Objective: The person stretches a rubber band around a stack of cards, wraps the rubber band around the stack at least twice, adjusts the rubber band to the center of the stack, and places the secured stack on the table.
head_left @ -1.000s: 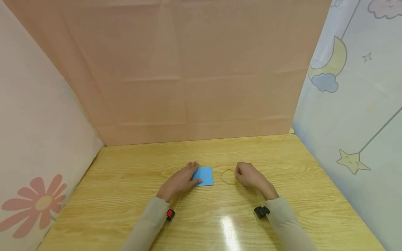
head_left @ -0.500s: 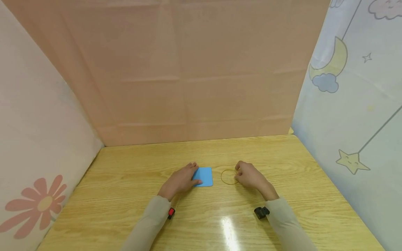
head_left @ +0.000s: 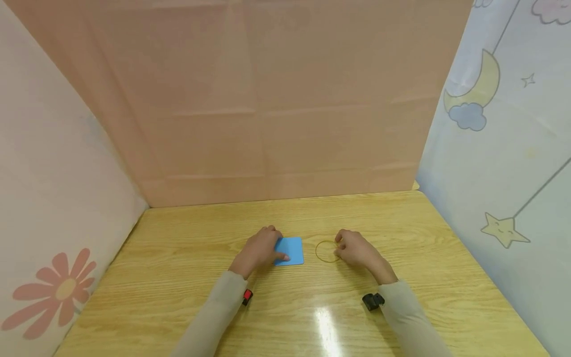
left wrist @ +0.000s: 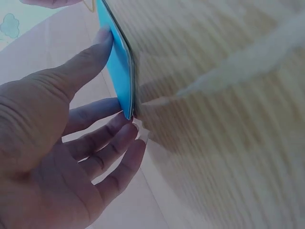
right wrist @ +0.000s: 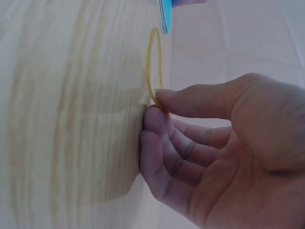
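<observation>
Two hands we can see at the bench (head_left: 285, 307), each with one thing. The left hand (head_left: 256, 252) is partly closed and lightly grips the blue stack (head_left: 293, 248): the thumb is on its top face, the index finger is at its edge, and the other fingers bend near the corner. The right hand (head_left: 357, 248) pinches the yellow band (right wrist: 148, 67) between thumb and index finger, with the remaining fingers curled. The stack is at the bench top, left of the band; the band makes a loop towards the stack, and we see a gap between them. Whether the far side of the loop touches the bench, we cannot tell.

From the head view, the left side of the stack is hidden by the left hand. Both wrist views cut the stack off at the top. Its edge shows us several thin layers, too fine to count. The pinched part of the band is covered by fingers.
</observation>
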Demonstrator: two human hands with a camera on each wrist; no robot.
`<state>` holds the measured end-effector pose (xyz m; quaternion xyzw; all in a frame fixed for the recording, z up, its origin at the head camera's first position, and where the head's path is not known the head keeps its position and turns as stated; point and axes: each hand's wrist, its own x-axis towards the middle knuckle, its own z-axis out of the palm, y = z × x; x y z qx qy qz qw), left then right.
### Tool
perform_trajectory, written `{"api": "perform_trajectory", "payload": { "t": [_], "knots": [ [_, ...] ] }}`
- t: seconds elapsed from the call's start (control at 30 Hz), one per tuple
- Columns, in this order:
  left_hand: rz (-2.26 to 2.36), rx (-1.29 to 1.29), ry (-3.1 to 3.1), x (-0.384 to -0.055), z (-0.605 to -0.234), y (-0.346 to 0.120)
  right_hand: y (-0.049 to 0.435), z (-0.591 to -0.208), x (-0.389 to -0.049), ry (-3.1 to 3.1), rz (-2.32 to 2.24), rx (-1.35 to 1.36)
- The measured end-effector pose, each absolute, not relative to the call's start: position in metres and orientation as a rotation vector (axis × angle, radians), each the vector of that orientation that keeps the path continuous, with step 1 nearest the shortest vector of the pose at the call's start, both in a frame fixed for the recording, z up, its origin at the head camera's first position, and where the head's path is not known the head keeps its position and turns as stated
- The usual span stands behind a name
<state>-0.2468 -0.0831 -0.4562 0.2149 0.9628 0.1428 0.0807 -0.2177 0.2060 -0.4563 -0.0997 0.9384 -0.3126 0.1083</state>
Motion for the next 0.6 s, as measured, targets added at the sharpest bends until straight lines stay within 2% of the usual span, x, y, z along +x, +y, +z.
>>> {"api": "perform_trajectory", "payload": {
  "t": [0.6],
  "knots": [
    [0.611,0.537,2.736,-0.26,-0.46,-0.086,0.205,-0.455,-0.216,2.74,-0.941,-0.257]
  ]
}}
